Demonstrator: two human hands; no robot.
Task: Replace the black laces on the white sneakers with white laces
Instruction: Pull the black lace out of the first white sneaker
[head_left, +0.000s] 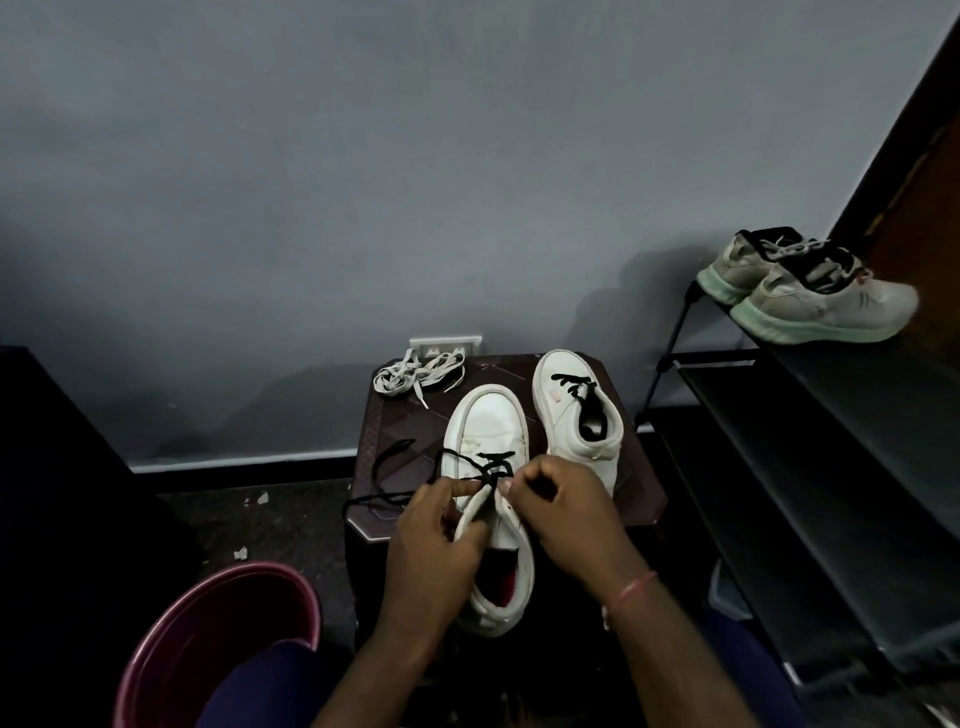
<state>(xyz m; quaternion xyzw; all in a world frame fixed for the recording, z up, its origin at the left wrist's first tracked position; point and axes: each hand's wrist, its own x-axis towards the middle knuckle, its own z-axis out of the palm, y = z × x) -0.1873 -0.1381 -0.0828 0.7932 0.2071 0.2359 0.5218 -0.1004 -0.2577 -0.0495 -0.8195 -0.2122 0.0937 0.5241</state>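
Observation:
Two white sneakers stand on a small dark stool (641, 499). The near sneaker (491, 426) points away from me, and its black lace (395, 462) is partly pulled out, trailing in loops to the left over the stool. My left hand (434, 540) grips the sneaker's left side and pinches the lace at the eyelets. My right hand (563, 519) pinches the lace on the right side of the eyelets. The second sneaker (574, 405) lies at the right with its black lace still threaded. A bundle of white laces (415, 375) lies at the stool's far left corner.
A maroon plastic tub (208, 639) sits on the floor at lower left. At right a black shoe rack (831, 415) carries a pair of grey sneakers (810, 291) on top. A grey wall with a socket plate (445, 345) is behind the stool.

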